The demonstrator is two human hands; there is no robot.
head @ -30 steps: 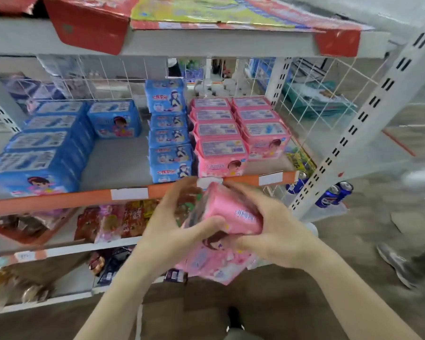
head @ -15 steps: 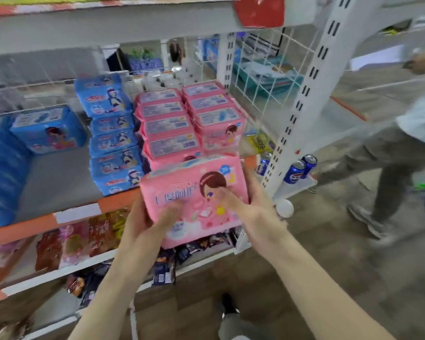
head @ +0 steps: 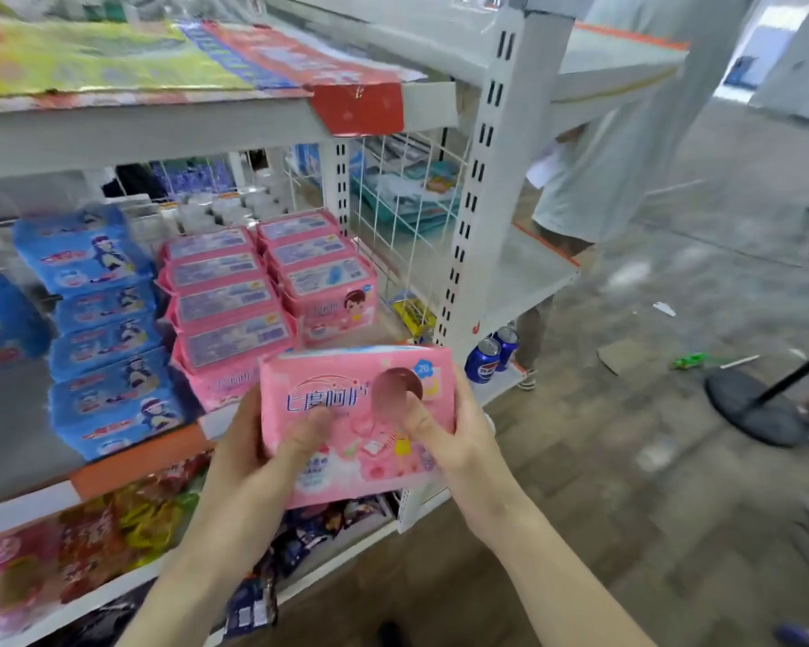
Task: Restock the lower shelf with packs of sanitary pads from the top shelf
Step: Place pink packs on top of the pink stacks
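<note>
We hold one pink pack (head: 346, 413) of sanitary pads upright in front of the shelving, printed face toward us, just ahead of the orange-edged lower shelf (head: 136, 459). Our left hand (head: 248, 459) grips its left end, thumb pressed on the front; our right hand (head: 458, 441) grips its right end, thumb likewise on the front, fingers wrapped behind. On that shelf, directly behind the held pack, stand two rows of matching pink packs (head: 262, 282), set close together. Blue packs (head: 108, 338) stand in a row just to their left, with more blue ones at the far left edge. Above, the top shelf (head: 160, 133) carries flattened printed cardboard (head: 127, 63). Below, snack bags (head: 90, 544) fill the next level down. Blue drink cans (head: 491, 357) sit on a low ledge beside the white upright post (head: 491, 179). Another person (head: 594, 179) stands beyond the post, blurred.
</note>
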